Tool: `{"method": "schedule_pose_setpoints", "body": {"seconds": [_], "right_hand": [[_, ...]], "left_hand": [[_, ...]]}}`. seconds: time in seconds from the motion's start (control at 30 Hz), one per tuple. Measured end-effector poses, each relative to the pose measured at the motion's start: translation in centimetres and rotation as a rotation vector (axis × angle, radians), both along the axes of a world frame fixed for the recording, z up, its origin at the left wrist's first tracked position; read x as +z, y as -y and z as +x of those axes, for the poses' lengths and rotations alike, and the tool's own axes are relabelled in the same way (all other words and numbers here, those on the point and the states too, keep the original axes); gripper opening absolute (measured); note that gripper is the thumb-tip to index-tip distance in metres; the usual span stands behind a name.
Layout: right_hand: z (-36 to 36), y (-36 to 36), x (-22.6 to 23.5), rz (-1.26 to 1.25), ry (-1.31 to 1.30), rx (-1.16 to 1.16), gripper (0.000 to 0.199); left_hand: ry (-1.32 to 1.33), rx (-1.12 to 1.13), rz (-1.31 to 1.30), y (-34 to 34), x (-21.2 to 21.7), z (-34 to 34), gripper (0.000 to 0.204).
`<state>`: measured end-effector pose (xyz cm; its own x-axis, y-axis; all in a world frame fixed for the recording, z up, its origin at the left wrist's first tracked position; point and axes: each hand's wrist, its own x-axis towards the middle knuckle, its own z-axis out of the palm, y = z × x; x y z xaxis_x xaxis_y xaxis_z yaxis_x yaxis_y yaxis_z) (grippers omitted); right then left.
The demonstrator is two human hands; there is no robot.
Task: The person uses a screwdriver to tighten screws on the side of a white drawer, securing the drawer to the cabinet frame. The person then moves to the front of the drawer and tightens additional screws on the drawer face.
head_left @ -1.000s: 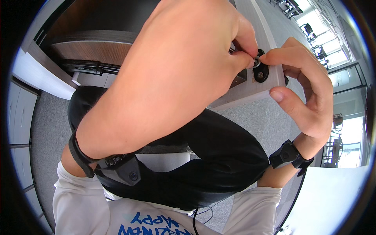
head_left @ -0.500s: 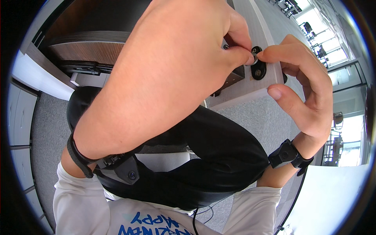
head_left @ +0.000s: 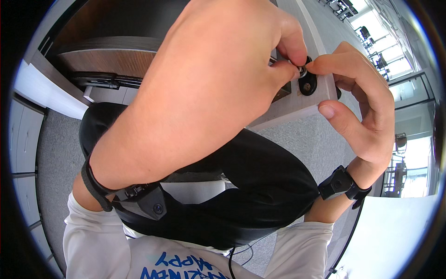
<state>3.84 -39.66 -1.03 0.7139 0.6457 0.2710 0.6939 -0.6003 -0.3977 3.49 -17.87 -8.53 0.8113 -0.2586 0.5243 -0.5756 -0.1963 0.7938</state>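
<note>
A black oblong fitting (head_left: 307, 85) with a screw in it sits on the pale panel's face. A small silvery round piece (head_left: 302, 71) shows at the fitting's middle, partly covered by fingertips. My left hand (head_left: 237, 51) reaches across from the left, thumb and forefinger pinched at this metal piece. A bit of thin metal shows behind that thumb; the rest is hidden by the hand. The forefinger of my right hand (head_left: 364, 93) touches or nearly touches the fitting from the right. Its thumb stands apart, near the panel's edge, and its other fingers curl behind.
The pale panel (head_left: 297, 111) ends above my right knee. Dark wood-grain furniture (head_left: 102, 63) with a black slide rail (head_left: 104, 80) stands at the upper left. My legs in black trousers (head_left: 260, 181) lie below. White cabinets (head_left: 23, 135) line the far left; grey carpet (head_left: 60, 153) runs between.
My left hand has shifted slightly right and turned a little, its knuckles now covering the fitting's upper end. The right hand has hardly moved.
</note>
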Motion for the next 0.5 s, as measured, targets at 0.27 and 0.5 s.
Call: {"method": "schedule_pose_setpoints", "body": {"seconds": [0.27,0.5], "right_hand": [[0.05,-0.14,0.13,0.035,-0.025,-0.007,0.044],[-0.11,0.03,-0.27,-0.008,0.008,0.012,0.044]], "left_hand": [[-0.014,-0.010,0.005,-0.50,0.24,0.08,0.007],[-0.008,-0.011,0.014,-0.35,-0.29,0.07,0.006]]}}
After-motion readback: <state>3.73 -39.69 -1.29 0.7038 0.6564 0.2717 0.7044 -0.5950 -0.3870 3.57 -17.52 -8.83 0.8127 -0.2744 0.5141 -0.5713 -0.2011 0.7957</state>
